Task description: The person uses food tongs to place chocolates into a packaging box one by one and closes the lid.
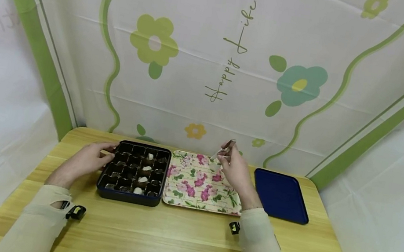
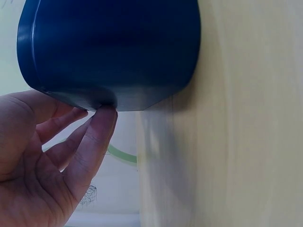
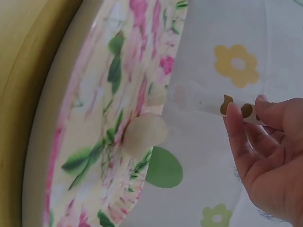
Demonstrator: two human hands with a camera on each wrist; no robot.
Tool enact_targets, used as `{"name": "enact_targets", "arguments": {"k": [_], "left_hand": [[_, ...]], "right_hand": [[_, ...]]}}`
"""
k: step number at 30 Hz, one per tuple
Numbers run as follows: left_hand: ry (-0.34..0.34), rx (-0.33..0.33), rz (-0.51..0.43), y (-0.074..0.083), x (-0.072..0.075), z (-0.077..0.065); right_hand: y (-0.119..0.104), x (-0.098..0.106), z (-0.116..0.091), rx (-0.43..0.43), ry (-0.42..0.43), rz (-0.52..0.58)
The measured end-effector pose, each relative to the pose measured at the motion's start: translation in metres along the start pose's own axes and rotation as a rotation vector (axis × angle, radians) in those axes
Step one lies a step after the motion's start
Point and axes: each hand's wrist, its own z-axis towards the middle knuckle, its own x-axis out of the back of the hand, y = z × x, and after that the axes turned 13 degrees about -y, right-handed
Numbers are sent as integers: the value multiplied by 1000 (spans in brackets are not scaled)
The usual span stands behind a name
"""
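A dark blue box [image 1: 128, 198] with a black divided insert stands on the table, white pieces [image 1: 142, 180] in one column and dark pieces in others. At its left wall, my left hand [image 1: 90, 158] rests with fingertips touching the outside; the left wrist view shows this hand [image 2: 57, 146] against the blue wall. Over the floral tray [image 1: 183, 201], my right hand [image 1: 235, 167] pinches a thin translucent utensil [image 3: 215, 103] with brown marks between thumb and fingers. A round whitish piece [image 3: 144, 135] lies on the tray below, with another pale piece [image 3: 156, 96] beside it.
A flat blue lid [image 1: 281, 196] lies right of the tray, partly behind the right forearm. The light wooden table [image 1: 150, 242] ends at the back against a white curtain [image 1: 183, 96] printed with flowers. Similar curtains hang on both sides.
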Motion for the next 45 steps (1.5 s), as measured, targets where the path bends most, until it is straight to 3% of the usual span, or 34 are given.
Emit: {"name": "enact_targets", "arguments": {"k": [9, 18, 25, 35, 45], "left_hand": [[-8, -3, -29, 1, -1, 0], [-6, -5, -39, 2, -1, -1], [-6, -5, -42, 1, -1, 0], [-8, 0, -43, 1, 0, -1], [-10, -5, -27, 2, 0, -1]], "right_hand": [[15, -4, 17, -67, -7, -105], [19, -6, 22, -95, 1, -122], [8, -10, 19, -72, 14, -110], [-23, -19, 19, 41, 29, -138], [-12, -25, 19, -27, -9, -213]]}}
